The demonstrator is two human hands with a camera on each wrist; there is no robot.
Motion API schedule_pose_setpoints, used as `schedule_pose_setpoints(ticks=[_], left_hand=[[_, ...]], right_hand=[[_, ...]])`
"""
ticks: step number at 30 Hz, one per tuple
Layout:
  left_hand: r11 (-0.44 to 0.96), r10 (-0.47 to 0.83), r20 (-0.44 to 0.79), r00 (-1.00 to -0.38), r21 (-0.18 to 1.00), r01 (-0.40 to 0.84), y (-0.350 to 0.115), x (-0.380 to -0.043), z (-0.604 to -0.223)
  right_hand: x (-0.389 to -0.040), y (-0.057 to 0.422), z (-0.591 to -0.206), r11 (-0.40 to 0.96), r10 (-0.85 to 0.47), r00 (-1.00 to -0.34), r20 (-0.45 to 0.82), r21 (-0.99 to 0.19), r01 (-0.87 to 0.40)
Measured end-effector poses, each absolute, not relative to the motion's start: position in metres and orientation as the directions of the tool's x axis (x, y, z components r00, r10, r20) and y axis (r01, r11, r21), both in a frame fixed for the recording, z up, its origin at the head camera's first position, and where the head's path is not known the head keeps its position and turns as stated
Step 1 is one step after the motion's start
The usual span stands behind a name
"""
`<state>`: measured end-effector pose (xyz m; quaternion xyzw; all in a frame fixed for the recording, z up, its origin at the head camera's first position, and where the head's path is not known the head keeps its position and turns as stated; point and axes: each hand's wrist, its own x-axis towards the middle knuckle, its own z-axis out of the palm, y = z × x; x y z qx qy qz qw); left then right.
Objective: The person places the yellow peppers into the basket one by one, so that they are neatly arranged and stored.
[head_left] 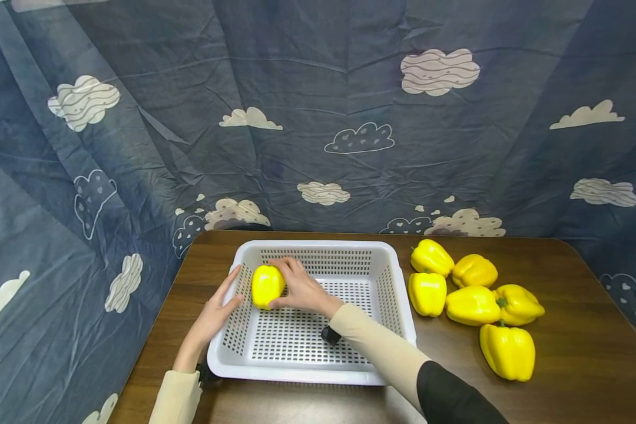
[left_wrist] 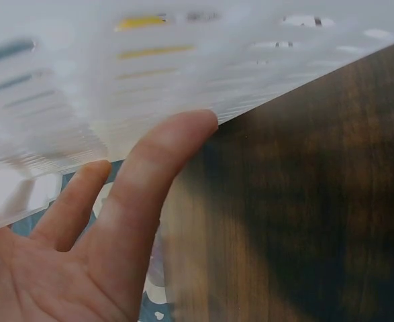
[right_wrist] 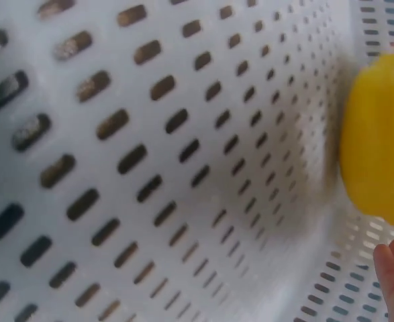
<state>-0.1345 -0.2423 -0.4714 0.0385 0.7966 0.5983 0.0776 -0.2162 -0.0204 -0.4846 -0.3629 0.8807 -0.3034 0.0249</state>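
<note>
A white perforated plastic basket (head_left: 297, 375) sits on the wooden table. Inside it, against the left end, my right hand (head_left: 304, 288) grips a yellow bell pepper (head_left: 267, 287), fingers at its far side and thumb at its near side. The right wrist view has the same pepper (right_wrist: 378, 144) close to the basket wall, with a few fingertips (right_wrist: 388, 258) below it. My left hand (head_left: 212, 315) rests along the outside of the basket's left wall, thumb and fingers extended. From the left wrist view, its thumb (left_wrist: 150, 161) lies against the slotted wall (left_wrist: 62, 87).
Several more yellow bell peppers (head_left: 473, 305) lie grouped on the table (head_left: 577, 353) to the right of the basket. A dark blue curtain (head_left: 297, 159) with cloud prints hangs behind the table and along its left. A small black wrist camera (head_left: 330, 335) hangs under the right forearm.
</note>
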Motion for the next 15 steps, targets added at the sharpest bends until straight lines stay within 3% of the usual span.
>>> schedule_pose_setpoints(ticks=[6,15], left_hand=[[0.280,0.155,-0.074,-0.985,0.960,-0.028,-0.242,-0.134,-0.470],[0.278,0.157,-0.071,-0.985,0.960,-0.025,-0.244,-0.135,-0.475]], right_hand=[[-0.217,-0.015,-0.472,0.591,-0.623,-0.775,0.110,-0.583,-0.558],[-0.218,0.003,-0.455,0.536,-0.619,-0.768,0.162,-0.628,-0.564]])
